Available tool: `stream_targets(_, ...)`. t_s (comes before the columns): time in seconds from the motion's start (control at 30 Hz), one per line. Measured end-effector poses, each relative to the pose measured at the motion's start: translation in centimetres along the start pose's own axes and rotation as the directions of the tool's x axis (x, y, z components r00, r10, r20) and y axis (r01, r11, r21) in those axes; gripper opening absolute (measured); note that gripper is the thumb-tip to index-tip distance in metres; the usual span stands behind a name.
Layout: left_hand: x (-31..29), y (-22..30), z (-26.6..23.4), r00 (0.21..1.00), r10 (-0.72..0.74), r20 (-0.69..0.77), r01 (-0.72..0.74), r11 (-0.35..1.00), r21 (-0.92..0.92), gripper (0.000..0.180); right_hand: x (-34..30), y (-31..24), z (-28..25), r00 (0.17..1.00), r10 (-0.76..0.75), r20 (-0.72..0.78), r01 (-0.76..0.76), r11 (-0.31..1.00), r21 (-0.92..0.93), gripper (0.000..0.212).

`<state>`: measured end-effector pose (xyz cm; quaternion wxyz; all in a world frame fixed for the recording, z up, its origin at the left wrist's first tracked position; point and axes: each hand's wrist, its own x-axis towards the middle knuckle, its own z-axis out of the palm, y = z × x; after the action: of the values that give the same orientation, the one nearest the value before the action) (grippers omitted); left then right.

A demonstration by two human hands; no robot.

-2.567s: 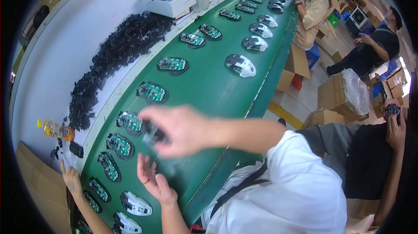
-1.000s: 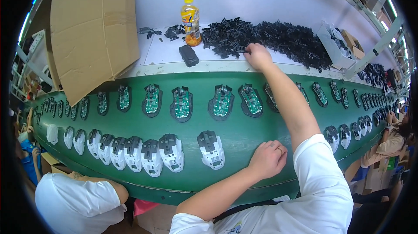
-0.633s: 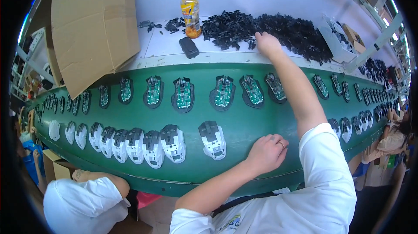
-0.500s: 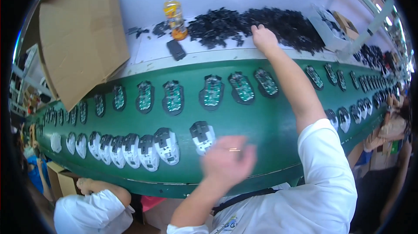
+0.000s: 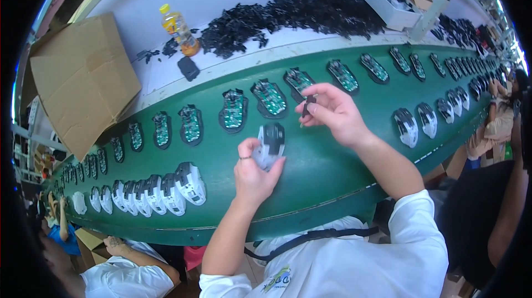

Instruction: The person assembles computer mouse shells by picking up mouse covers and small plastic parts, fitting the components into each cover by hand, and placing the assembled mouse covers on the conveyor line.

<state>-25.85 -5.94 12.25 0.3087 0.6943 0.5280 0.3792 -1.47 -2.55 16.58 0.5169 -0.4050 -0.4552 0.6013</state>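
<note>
While I watch through the head camera, my left hand (image 5: pixel 252 171) holds a mouse shell (image 5: pixel 271 141) over the front half of the green counter (image 5: pixel 338 170), fingers along its left side and thumb at its near right edge. The shell is dark on top and pale below, with its dark end pointing away from me; whether its underside touches the counter I cannot tell. Just to the right, my right hand (image 5: pixel 328 114) pinches a small black piece (image 5: pixel 308 105) between thumb and fingertips, apart from the shell.

Behind both hands, circuit boards (image 5: pixel 233 110) on black bases run in a long row down the counter, and one of them sits partly behind my right fingers. Nearer my side, white shells (image 5: pixel 190 183) with dark tops stand bunched to the left, while more of them (image 5: pixel 406 128) line up farther off to the right.

Along the back, a pale shelf (image 5: pixel 213 69) carries a big heap of black parts (image 5: pixel 299 16), a yellow-capped bottle (image 5: pixel 178 31) at the heap's left end, and a dark block (image 5: pixel 188 68) in front of the bottle. A cardboard box (image 5: pixel 86 79) leans at the far left.
</note>
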Motion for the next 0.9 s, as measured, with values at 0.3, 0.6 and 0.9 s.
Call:
stream_targets(0.3,1.6,1.3,5.0,0.993,0.100,0.060,-0.095,0.992,-0.086,0.055,-3.6,3.2,1.2,0.990,-0.138,-0.015,0.132,0.968,-0.213,0.026)
stream_targets(0.6,1.0,-0.5,5.5,0.987,0.142,0.072,-0.142,0.990,-0.005,0.041,-3.4,3.5,0.6,0.967,-0.256,-0.007,0.190,0.735,-0.651,0.021)
stream_targets(0.9,1.5,-0.2,5.6,0.949,0.304,0.085,-0.304,0.952,-0.016,0.043,-3.6,3.3,0.6,0.995,-0.078,-0.068,0.039,0.895,-0.444,0.019)
